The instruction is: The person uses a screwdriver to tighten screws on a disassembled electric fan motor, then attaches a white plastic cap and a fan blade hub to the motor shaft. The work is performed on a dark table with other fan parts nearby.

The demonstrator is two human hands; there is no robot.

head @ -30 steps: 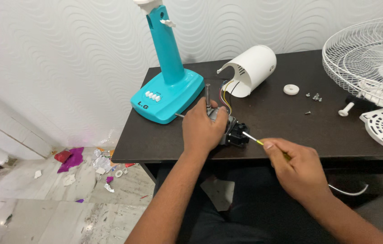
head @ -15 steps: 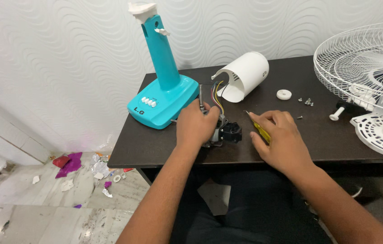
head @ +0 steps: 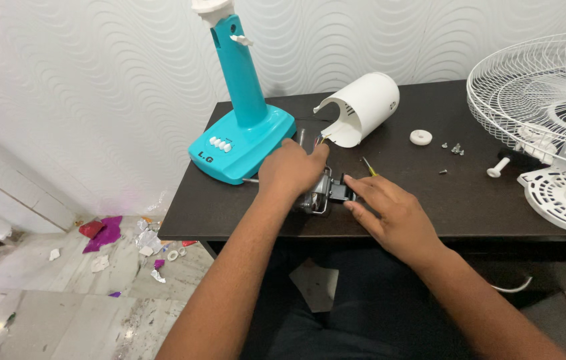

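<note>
Near the table's (head: 469,200) front edge the motor (head: 323,192) is kept clamped under the left hand (head: 289,170), while the right hand (head: 389,217), drawn in from a second ago, is now closed around the screwdriver (head: 367,166) beside it.

Motor (head: 323,193) on table (head: 429,213) (front edge), stand (head: 246,133) behind-left, grille (head: 543,100) right.
</note>
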